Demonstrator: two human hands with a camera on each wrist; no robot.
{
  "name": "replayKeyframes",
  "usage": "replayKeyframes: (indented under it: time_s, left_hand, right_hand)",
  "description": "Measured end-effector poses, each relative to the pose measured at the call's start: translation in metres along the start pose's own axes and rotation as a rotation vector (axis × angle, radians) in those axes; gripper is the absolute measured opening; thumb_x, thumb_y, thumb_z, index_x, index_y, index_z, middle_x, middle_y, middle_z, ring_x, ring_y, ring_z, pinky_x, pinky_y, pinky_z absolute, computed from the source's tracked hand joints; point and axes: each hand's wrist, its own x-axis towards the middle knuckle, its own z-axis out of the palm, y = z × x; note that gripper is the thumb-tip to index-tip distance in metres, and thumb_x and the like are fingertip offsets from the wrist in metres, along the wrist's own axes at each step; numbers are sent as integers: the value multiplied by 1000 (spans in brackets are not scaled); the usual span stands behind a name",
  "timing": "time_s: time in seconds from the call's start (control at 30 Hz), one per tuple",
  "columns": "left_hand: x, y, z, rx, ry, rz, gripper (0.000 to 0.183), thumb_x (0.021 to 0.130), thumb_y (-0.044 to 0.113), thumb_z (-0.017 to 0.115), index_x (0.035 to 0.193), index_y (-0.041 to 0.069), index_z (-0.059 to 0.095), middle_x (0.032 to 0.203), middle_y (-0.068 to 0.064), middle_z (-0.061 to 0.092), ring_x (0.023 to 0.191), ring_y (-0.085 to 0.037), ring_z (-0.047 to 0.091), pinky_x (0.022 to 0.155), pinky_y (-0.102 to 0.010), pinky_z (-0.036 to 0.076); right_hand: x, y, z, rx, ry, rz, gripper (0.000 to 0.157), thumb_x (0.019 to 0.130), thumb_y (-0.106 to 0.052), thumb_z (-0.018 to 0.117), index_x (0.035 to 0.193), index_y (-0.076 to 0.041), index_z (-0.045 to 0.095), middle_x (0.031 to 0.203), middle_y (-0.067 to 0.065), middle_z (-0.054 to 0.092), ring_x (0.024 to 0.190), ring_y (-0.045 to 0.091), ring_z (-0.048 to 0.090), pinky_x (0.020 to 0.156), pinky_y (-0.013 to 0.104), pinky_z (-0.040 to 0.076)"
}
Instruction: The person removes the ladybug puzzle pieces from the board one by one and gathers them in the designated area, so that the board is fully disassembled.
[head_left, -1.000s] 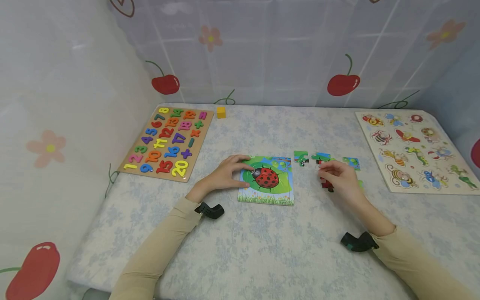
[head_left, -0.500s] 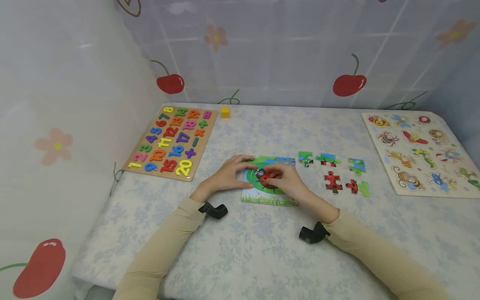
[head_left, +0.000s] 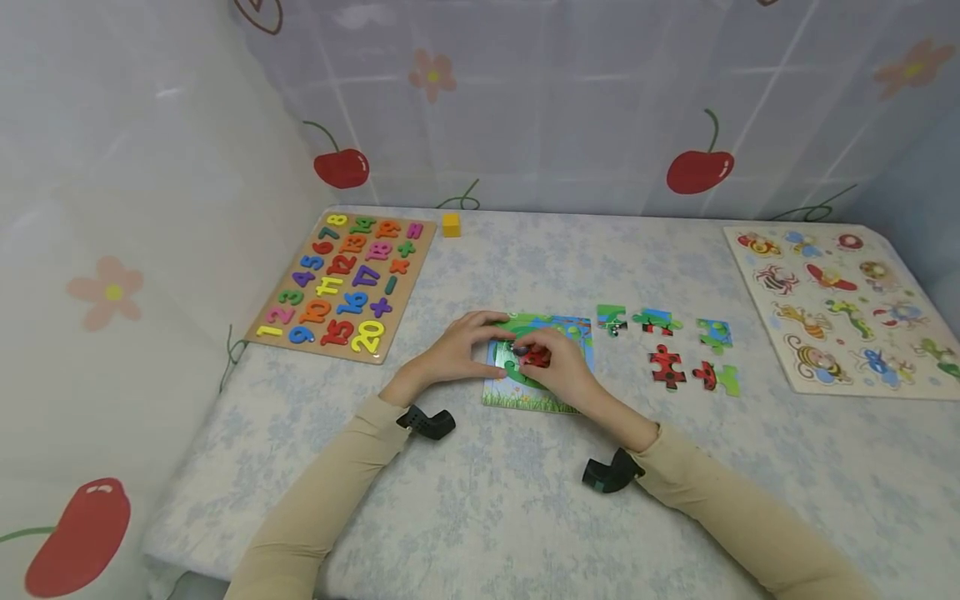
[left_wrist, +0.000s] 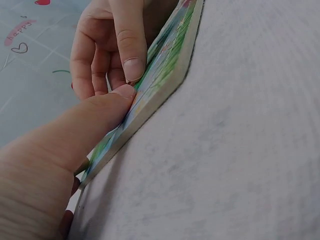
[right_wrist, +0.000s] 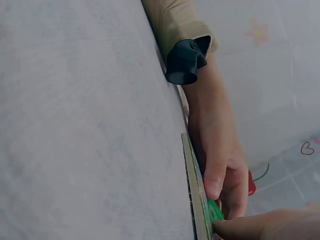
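In the head view a square puzzle board [head_left: 536, 401] with a grass border lies at the table's middle. The left hand [head_left: 453, 348] rests on its left side, thumb and fingers spread over the edge. In the left wrist view that hand's thumb [left_wrist: 107, 102] lies nearly straight on the board. Above the board the right hand [head_left: 566, 371] pinches a red and dark ladybug puzzle piece [head_left: 535, 357]; the fingers cover part of it. Some of the green picture beneath shows beside the piece. In the right wrist view both hands meet over the board's thin edge [right_wrist: 192, 185].
Several loose jigsaw pieces lie right of the board, including a red one [head_left: 667, 367] and a red-and-green one [head_left: 716, 377]. A number board [head_left: 405, 287] stands at the left, with a yellow cube [head_left: 451, 225] beside it. An insect peg board [head_left: 791, 367] lies at the right.
The right hand has come left from the loose pieces to the board and now pinches a ladybug piece there; the ladybug picture looks broken up. The left hand has kept its place on the board.
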Motion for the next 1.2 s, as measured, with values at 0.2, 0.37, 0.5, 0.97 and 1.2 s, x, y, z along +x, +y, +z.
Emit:
replayKeyframes:
  time_s: [0.2, 0.37, 0.5, 0.97, 1.2]
  left_hand:
    - [0, 1, 0, 4, -8, -22, 57, 78, 36, 78, 130, 20, 60, 148, -2, 40, 140, -25, 31, 114, -55, 21]
    - [1, 2, -1, 5, -14, -30, 57, 78, 36, 78, 129, 19, 60, 148, -2, 40, 140, -26, 31, 114, -55, 21]
    - [1, 1, 0, 6, -10, -27, 54, 78, 35, 78, 126, 15, 61, 148, -2, 40, 139, -25, 32, 114, -54, 22]
    - [1, 1, 0, 29, -7, -1, 59, 77, 36, 78, 130, 20, 59, 148, -1, 39, 141, -24, 30, 116, -53, 21]
    - [0, 0, -1, 36, -9, -4, 59, 78, 38, 78, 130, 21, 59, 149, -1, 39, 141, -25, 30, 115, -54, 21]
  right_hand:
    - [-2, 0, 1, 92, 47, -67, 28, 81, 8, 66, 107, -1, 66, 103, 14, 56, 82, 22, 58, 68, 27, 51]
    - [0, 0, -1, 182, 65, 56, 23, 87, 8, 60, 108, 0, 65, 108, 17, 57, 88, 30, 64, 72, 27, 54]
    - [2, 0, -6, 226, 91, 157, 21, 88, 5, 60, 109, 1, 65, 113, 20, 58, 94, 32, 65, 75, 24, 53]
    - [-23, 9, -77, 223, 168, 346, 27, 92, -2, 58, 118, 3, 61, 108, 13, 65, 81, -4, 62, 68, 19, 49]
    - [-53, 22, -113, 121, 146, 391, 26, 94, -7, 59, 118, 3, 59, 85, -18, 65, 77, -6, 63, 54, 23, 46]
